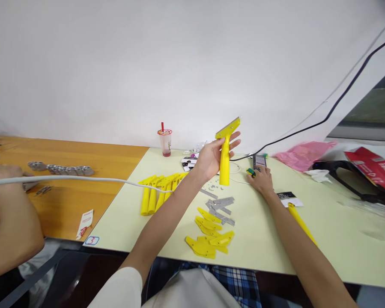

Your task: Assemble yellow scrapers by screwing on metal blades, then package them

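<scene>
My left hand [211, 158] holds a yellow plastic scraper [225, 154] upright above the table, blade end up and tilted right. My right hand [261, 179] rests on the pale table [327, 239] beside a small green and black tool [250, 172], fingers touching it. Below the raised scraper lie small screws [214, 187], several grey metal blades [222, 207] and a pile of yellow clamp plates [210, 237]. A row of yellow handles [158, 190] lies to the left.
A drink cup with a red straw [164, 142] stands at the back. A pink bag [303, 154], a red packet [374, 167] and a black cable [340, 98] are at right. Another person's arm [9, 218] rests on the orange table [83, 158] with metal parts [60, 169].
</scene>
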Action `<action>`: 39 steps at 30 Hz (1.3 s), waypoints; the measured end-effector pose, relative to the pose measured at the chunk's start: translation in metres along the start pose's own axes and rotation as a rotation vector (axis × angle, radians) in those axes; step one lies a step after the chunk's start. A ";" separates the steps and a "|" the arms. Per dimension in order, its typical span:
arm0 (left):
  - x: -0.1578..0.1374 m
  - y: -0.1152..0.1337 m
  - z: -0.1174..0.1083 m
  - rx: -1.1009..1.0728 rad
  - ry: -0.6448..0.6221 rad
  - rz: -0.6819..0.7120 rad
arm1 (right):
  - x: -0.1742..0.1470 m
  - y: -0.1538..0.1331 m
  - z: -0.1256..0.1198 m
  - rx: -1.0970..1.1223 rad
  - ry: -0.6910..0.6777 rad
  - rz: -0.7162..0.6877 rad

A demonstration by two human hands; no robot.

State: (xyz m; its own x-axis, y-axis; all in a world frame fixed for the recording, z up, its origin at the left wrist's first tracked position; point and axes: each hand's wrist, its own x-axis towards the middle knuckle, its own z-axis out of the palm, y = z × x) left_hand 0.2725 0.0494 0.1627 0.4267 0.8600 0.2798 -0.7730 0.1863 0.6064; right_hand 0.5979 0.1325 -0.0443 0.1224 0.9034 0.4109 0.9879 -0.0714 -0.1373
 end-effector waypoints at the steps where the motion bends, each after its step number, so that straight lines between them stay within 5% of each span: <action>1: 0.001 0.003 -0.003 0.030 0.026 0.025 | 0.000 0.000 -0.001 0.013 0.010 -0.008; 10: 0.002 0.053 -0.026 0.691 0.110 0.317 | -0.006 -0.025 -0.013 0.174 0.067 -0.158; 18: -0.010 0.089 -0.041 1.222 0.104 0.369 | 0.002 -0.128 -0.016 0.297 -0.052 -0.354; 28: -0.025 0.111 -0.038 1.327 0.091 0.418 | 0.074 -0.242 -0.013 0.355 -0.294 -0.470; 39: -0.026 0.114 -0.041 1.415 0.097 0.469 | 0.071 -0.248 -0.033 0.329 -0.431 -0.453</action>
State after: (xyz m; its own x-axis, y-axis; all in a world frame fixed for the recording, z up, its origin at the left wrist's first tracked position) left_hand 0.1540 0.0676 0.1944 0.1988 0.7474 0.6339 0.2802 -0.6632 0.6940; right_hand 0.3650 0.2002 0.0485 -0.4098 0.9057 0.1083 0.8446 0.4216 -0.3301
